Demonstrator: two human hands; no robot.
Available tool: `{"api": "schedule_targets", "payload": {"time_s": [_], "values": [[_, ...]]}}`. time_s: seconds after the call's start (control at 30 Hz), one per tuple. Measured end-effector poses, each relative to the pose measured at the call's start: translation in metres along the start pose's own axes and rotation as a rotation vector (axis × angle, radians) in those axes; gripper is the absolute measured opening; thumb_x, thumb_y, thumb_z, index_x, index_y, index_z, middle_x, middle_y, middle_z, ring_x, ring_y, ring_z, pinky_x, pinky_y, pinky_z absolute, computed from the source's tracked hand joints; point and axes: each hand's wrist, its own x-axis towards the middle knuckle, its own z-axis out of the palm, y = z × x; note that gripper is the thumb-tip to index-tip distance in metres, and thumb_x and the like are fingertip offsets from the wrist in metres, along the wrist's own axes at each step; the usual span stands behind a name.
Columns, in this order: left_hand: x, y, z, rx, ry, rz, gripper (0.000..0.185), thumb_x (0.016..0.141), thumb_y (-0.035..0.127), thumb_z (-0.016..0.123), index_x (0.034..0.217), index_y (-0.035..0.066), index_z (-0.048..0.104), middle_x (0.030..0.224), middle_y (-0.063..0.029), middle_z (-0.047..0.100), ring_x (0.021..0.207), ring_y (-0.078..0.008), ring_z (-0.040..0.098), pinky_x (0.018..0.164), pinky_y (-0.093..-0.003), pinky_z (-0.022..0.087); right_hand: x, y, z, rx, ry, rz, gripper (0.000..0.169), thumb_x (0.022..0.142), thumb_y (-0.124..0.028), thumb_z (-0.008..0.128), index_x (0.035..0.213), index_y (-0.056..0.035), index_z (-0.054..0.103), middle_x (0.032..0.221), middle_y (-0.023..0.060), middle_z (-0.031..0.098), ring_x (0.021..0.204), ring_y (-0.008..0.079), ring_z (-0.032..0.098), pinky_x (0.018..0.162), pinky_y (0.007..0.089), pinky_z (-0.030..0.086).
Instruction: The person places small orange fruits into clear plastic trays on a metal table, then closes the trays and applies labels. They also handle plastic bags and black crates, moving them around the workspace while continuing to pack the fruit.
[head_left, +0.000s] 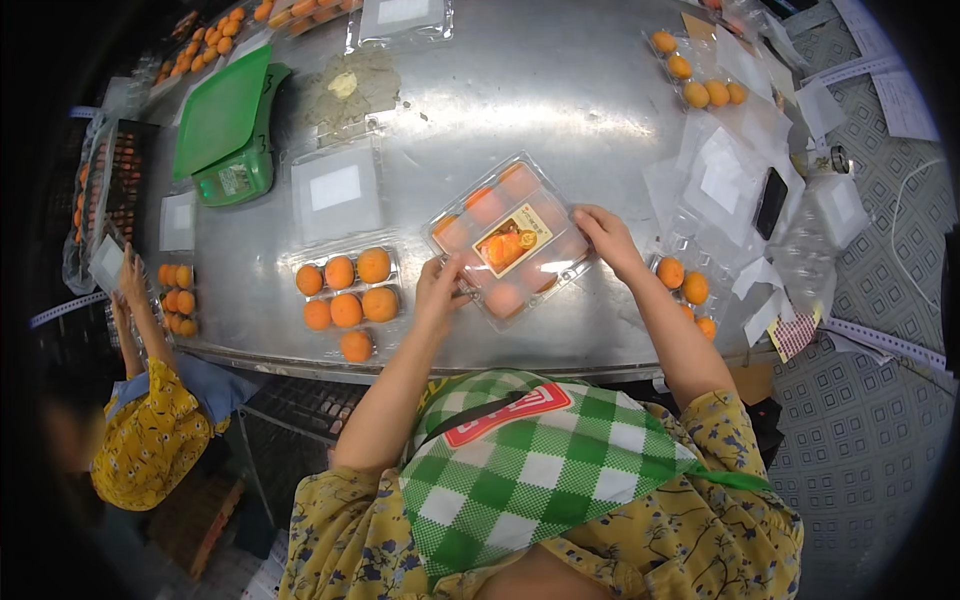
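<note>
A clear plastic clamshell box of orange fruit sits tilted between my two hands, its lid down and a printed label on top. My left hand grips the box's near left edge. On the opposite side, the fingers of my right hand hold its right edge. To the left lies an opened clear tray with several orange fruits in its cups; its raised lid lies flat behind, with a white pad inside. Some fruits rest in another clear tray beyond my right forearm.
A green weighing scale stands at the back left of the metal table. Farther right are a black phone, loose plastic sheets and a partly filled tray. At far left a co-worker's hands hold a clear lid.
</note>
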Motion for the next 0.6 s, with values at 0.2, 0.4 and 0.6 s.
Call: {"api": "schedule_targets", "payload": {"time_s": [0.2,0.4,0.6], "values": [[-0.014,0.000,0.001,0.086,0.033,0.137,0.072,0.091,0.028,0.058,0.147,0.004,0.019,0.116,-0.0092,0.052,0.097,-0.0172,0.058,0.075,-0.0315,0.050,-0.029,-0.005,0.004,-0.258,0.163,-0.301,0.036,0.086,-0.029,0.059,0.104,0.0022,0.062,0.102,0.0185,0.060,0.102,0.0302,0.055,0.085,0.0376,0.045],[-0.006,-0.006,-0.027,0.639,0.077,0.757,0.075,0.082,0.025,0.067,0.142,0.000,0.029,0.140,-0.0235,0.038,0.129,-0.0339,0.038,0.106,-0.0404,0.032,-0.033,-0.013,-0.017,0.246,-0.083,-0.006,0.038,0.092,-0.037,0.052,0.088,-0.0003,0.062,0.071,0.0063,0.060,0.068,0.0163,0.056,0.069,0.0314,0.044],[-0.063,0.033,0.030,1.272,-0.235,1.116,0.092,0.068,0.038,0.077,0.143,0.012,0.031,0.147,-0.0196,0.027,0.137,-0.0409,0.022,0.101,-0.0657,0.023,-0.021,0.009,-0.011,0.493,-0.073,0.170,0.023,0.090,-0.026,0.058,0.097,-0.0044,0.061,0.076,0.0025,0.060,0.061,0.0113,0.058,0.052,0.0238,0.045]]}}
